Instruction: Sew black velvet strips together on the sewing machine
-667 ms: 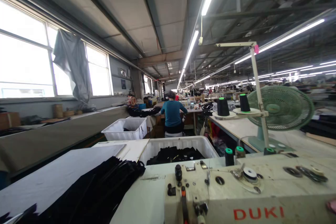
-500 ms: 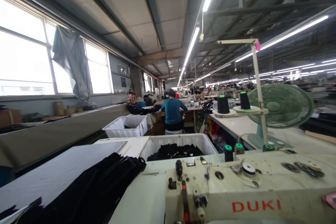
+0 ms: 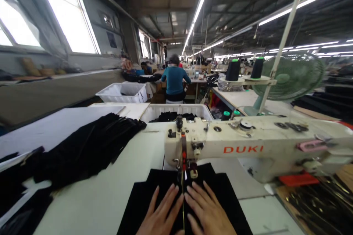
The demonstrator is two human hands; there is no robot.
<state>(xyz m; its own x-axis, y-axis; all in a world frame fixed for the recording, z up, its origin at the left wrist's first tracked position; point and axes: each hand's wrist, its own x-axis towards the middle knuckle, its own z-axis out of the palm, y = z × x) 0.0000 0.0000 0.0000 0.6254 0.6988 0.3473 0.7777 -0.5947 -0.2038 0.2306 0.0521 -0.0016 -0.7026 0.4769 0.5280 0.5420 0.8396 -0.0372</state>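
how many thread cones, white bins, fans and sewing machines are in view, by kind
thread cones on the stand: 2
white bins: 2
green fans: 1
sewing machines: 1
total: 6

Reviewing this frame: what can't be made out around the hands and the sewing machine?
Head view only:
- Needle point: hidden behind the sewing machine head's hanging parts.
- Left hand and right hand: wrists cut off by the bottom edge.
- Black fabric near edge: cut off below.
- Seam or stitches: too dark to tell.
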